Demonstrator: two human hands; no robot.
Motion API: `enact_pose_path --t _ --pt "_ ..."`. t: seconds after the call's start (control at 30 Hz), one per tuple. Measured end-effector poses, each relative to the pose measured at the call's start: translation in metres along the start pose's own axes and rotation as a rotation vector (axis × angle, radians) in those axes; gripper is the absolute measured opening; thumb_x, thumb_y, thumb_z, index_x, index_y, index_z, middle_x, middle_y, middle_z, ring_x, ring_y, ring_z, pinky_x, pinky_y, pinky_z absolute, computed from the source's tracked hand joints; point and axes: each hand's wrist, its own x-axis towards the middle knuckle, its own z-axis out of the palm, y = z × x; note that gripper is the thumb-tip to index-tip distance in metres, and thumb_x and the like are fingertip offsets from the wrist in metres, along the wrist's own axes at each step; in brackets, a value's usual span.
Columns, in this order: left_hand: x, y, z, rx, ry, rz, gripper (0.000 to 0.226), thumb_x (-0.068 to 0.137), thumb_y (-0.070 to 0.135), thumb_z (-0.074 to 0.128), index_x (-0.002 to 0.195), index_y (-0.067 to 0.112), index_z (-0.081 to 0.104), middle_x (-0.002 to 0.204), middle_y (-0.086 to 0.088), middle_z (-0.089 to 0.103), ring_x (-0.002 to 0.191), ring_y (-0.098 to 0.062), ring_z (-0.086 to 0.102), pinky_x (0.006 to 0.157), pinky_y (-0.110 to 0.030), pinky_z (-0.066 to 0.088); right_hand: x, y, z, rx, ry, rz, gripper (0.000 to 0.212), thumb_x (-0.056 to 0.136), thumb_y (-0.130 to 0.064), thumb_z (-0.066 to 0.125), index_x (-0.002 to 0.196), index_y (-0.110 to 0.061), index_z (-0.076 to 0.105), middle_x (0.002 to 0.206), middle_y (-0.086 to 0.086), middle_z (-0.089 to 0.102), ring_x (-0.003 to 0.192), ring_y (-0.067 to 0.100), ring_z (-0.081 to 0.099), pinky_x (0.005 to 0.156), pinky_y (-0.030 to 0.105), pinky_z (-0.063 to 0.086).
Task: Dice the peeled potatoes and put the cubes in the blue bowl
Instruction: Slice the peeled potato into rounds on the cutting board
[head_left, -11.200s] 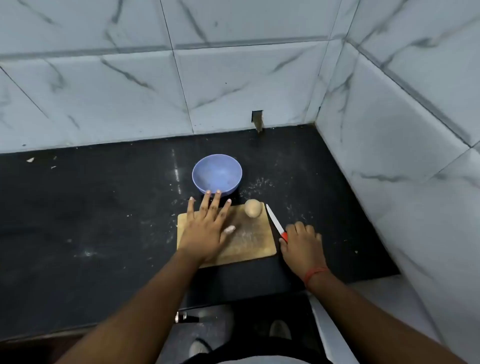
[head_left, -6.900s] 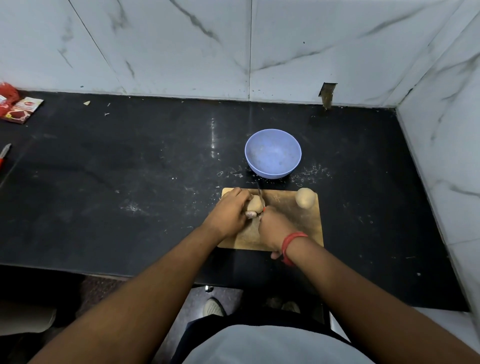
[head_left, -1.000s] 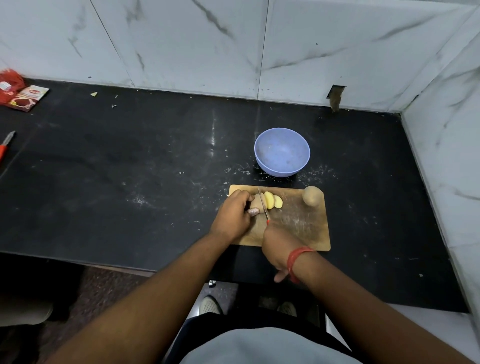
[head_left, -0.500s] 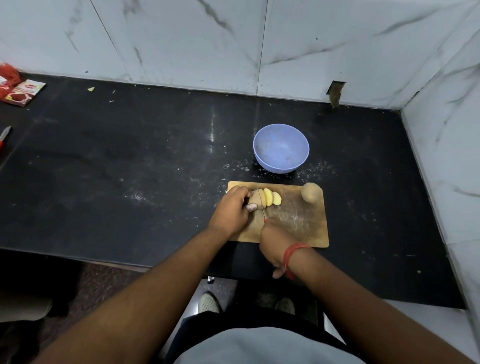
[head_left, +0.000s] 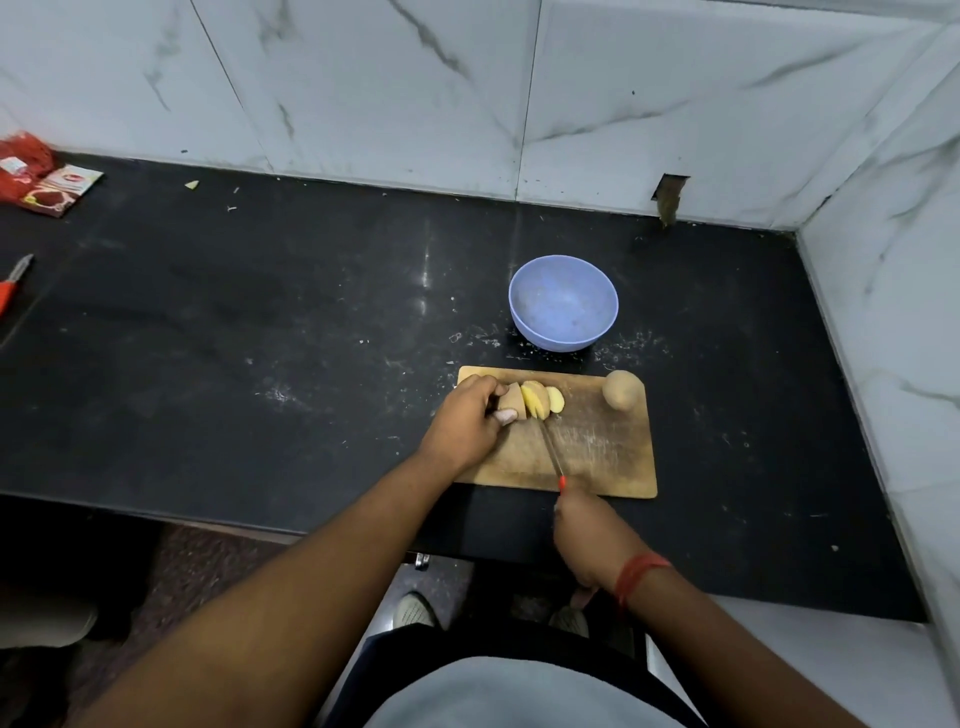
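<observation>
Right hand (head_left: 589, 535) drew knife (head_left: 550, 451) back, gripping it | left hand (head_left: 465, 421) seemingly pinches potato (head_left: 511, 399) | whole potato (head_left: 622, 389) beside

Bowl (head_left: 563, 304) behind board (head_left: 597, 447)

Part-sliced potato (head_left: 524, 402) and whole potato (head_left: 622, 389) before empty blue bowl (head_left: 563, 301).

Black counter (head_left: 260, 322) in a corner of marble-veined wall tiles (head_left: 395, 83)
</observation>
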Motion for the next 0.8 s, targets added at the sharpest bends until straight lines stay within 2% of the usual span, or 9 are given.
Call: enact_pose_path --t 0.03,0.07,0.13,0.27,0.37,0.53,0.63,0.73,0.8 --pt "-0.001 -0.001 0.0 -0.008 0.005 0.002 0.027 0.09 0.013 0.073 0.115 0.006 0.066 0.117 -0.006 0.064 0.104 -0.017 0.059 0.086 -0.012 0.039 -0.011 -0.002 -0.004 0.255 0.258 -0.032 0.044 0.102 -0.024 0.023 0.098 -0.023 0.067 0.076 -0.014 0.058 0.059 -0.001 0.047 0.061 -0.001 0.027" --pt "-0.003 -0.001 0.0 -0.017 0.01 0.004 0.027 0.09 0.01 0.073 0.116 0.004 0.066 0.118 -0.007 0.065 0.104 -0.016 0.059 0.084 -0.003 0.035 -0.002 0.002 -0.001 0.48 0.187 0.082 0.039 0.101 -0.019 0.024 0.119 -0.018 0.059 0.092 -0.008 0.061 0.068 0.0 0.051 0.053 0.002 0.024" --pt "-0.005 -0.002 0.0 -0.03 0.014 0.006 0.028 0.09 0.006 0.072 0.117 0.003 0.068 0.118 -0.008 0.066 0.105 -0.017 0.06 0.084 0.004 0.03 0.004 -0.003 0.002 0.456 0.239 0.003 0.037 0.099 -0.01 0.034 0.136 -0.006 0.036 0.116 0.012 0.058 0.092 0.02 0.058 0.06 0.012 0.038" --pt "-0.006 -0.002 0.0 -0.081 0.007 -0.012 0.028 0.089 0.006 0.073 0.117 0.005 0.068 0.119 -0.005 0.065 0.106 -0.018 0.063 0.087 -0.003 0.037 0.007 -0.021 -0.018 0.417 0.153 0.061 0.063 0.091 0.001 0.055 0.144 -0.003 0.022 0.086 0.009 0.056 0.067 0.021 0.058 0.046 0.03 0.048" --pt "-0.007 -0.002 0.0 -0.111 0.014 -0.024 0.024 0.089 0.006 0.074 0.112 0.006 0.067 0.115 -0.002 0.065 0.099 -0.012 0.063 0.082 0.002 0.036 0.01 -0.029 -0.023 0.4 0.058 0.115 0.082 0.08 0.006 0.069 0.145 -0.001 0.019 0.111 0.017 0.061 0.089 0.03 0.066 0.048 0.037 0.049" --pt "-0.006 -0.005 0.0 -0.107 0.028 -0.017 0.021 0.088 0.006 0.075 0.108 0.005 0.067 0.112 -0.003 0.066 0.095 -0.013 0.062 0.08 -0.001 0.038 0.016 -0.029 -0.022 0.591 0.043 0.188 0.084 0.079 0.011 0.068 0.144 -0.004 0.017 0.083 0.012 0.055 0.057 0.022 0.053 0.025 0.022 0.033" --pt "-0.006 -0.005 0.0 -0.095 0.045 0.009 0.019 0.087 0.006 0.076 0.104 0.004 0.068 0.108 -0.004 0.067 0.095 -0.018 0.064 0.086 -0.021 0.048 0.017 -0.032 -0.026 0.584 0.071 0.169 0.069 0.086 0.006 0.061 0.143 -0.002 0.021 0.089 0.019 0.058 0.07 0.027 0.059 0.044 0.029 0.05" --pt "-0.006 -0.005 0.002 -0.075 0.062 0.022 0.018 0.086 0.007 0.076 0.103 0.004 0.069 0.106 -0.006 0.068 0.095 -0.021 0.064 0.088 -0.032 0.05 0.024 -0.036 -0.033 0.465 0.0 0.21 0.088 0.076 0.009 0.073 0.144 0.0 0.017 0.095 0.015 0.061 0.069 0.025 0.061 0.05 0.033 0.05" --pt "-0.007 -0.004 0.002 -0.069 0.068 0.024 0.018 0.086 0.008 0.076 0.102 0.004 0.069 0.106 -0.007 0.069 0.096 -0.023 0.064 0.087 -0.033 0.05 0.025 -0.04 -0.039 0.48 0.038 0.218 0.077 0.083 0.001 0.068 0.145 0.001 0.023 0.121 0.021 0.058 0.103 0.034 0.062 0.081 0.038 0.054"
